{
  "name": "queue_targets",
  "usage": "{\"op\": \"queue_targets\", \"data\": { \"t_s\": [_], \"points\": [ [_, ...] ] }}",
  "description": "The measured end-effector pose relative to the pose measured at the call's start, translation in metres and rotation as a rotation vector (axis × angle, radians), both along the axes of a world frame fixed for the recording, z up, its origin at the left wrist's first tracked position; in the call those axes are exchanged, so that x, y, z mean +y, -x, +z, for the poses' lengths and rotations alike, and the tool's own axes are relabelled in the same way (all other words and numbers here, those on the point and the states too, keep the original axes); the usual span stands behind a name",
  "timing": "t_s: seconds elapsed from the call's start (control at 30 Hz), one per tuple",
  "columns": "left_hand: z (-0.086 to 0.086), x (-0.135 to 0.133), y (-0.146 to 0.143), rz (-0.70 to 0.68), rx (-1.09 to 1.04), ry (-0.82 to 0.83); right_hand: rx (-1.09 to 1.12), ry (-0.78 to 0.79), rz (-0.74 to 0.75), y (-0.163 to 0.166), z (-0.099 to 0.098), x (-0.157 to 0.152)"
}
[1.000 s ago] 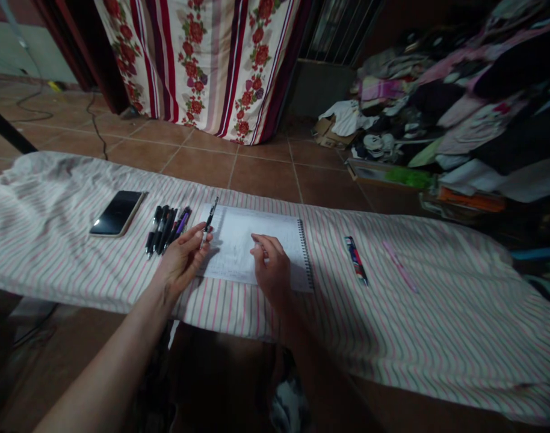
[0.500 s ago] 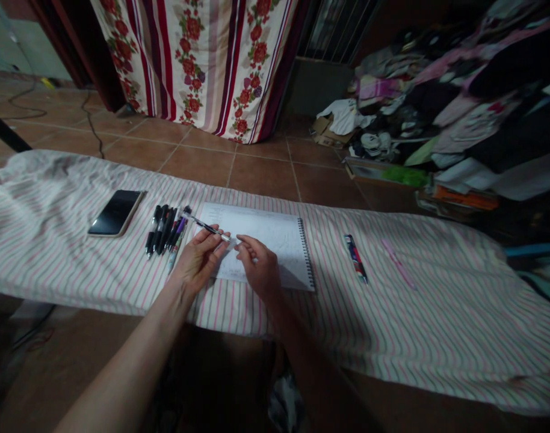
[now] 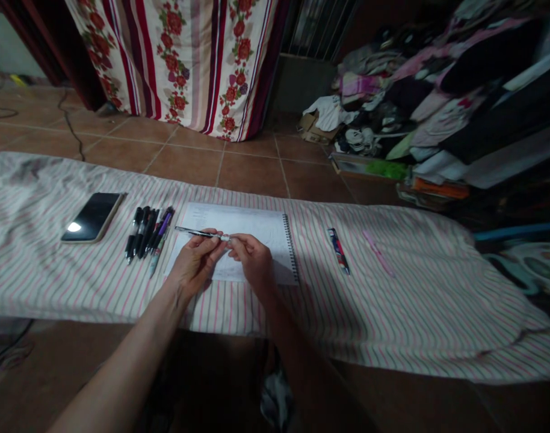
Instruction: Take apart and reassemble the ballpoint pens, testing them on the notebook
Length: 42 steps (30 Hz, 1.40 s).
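A slim dark pen [image 3: 197,232] with a clear end lies across the fingers of my left hand [image 3: 200,255], which pinches it. My right hand [image 3: 253,257] has its thumb and fingertips closed at the pen's clear right end; whether a small part is between them is hard to see. Both hands are over a spiral notebook [image 3: 275,240] with faint writing on its page. To the left lies a row of several pens [image 3: 144,231], mostly black, one purple. On the right are a dark blue and red pen [image 3: 339,251] and a pink pen [image 3: 378,254].
A phone [image 3: 93,218] lies face up at the left on the striped cloth [image 3: 414,313]. Beyond it are the tiled floor [image 3: 248,168] and a flowered curtain [image 3: 194,66]. A heap of clothes [image 3: 419,102] fills the back right.
My right fingertips have come together with the pen's end, where a small gap showed before. The pen is turned closer to level. The whole view has shifted slightly to the right.
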<state>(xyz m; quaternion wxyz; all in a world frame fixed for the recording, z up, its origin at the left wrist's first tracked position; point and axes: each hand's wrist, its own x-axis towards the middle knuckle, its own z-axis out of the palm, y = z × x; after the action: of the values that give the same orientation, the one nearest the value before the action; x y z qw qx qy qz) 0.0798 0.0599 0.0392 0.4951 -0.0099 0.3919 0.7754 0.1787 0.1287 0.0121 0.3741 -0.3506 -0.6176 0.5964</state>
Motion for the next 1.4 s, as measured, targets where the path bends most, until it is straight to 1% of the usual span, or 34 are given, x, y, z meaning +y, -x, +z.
{"op": "queue_targets", "data": {
  "t_s": [0.2,0.27,0.37,0.47,0.63,0.83,0.97,1.1,1.27,1.4],
  "points": [
    [-0.001,0.002,-0.006,-0.053,0.05,0.017,0.038,0.041,-0.045,-0.005,0.001,0.006],
    [-0.001,0.002,-0.008,-0.044,0.06,0.029,0.074,0.102,-0.049,-0.005,0.002,0.006],
    [0.001,0.003,-0.011,-0.02,0.065,0.032,0.111,0.234,-0.05,-0.006,0.004,0.005],
    [0.002,0.005,-0.011,-0.013,0.069,0.036,0.105,0.289,-0.041,-0.006,0.006,0.005],
    [0.002,0.006,-0.012,-0.004,0.076,0.047,0.105,0.285,-0.018,-0.007,0.008,0.007],
    [-0.004,0.007,-0.013,0.001,0.101,0.019,0.083,0.265,-0.027,-0.009,0.011,0.007],
    [-0.009,0.007,-0.014,0.016,0.138,-0.01,0.086,0.221,-0.029,-0.008,0.011,0.007],
    [-0.011,0.009,-0.017,0.048,0.185,-0.011,0.056,0.167,-0.055,-0.006,0.006,0.009],
    [-0.011,0.012,-0.022,0.121,0.119,0.018,0.029,0.104,-0.076,-0.003,0.0,0.011],
    [-0.01,0.013,-0.023,0.137,0.078,0.022,0.028,0.101,-0.069,-0.003,0.0,0.011]
  ]
}}
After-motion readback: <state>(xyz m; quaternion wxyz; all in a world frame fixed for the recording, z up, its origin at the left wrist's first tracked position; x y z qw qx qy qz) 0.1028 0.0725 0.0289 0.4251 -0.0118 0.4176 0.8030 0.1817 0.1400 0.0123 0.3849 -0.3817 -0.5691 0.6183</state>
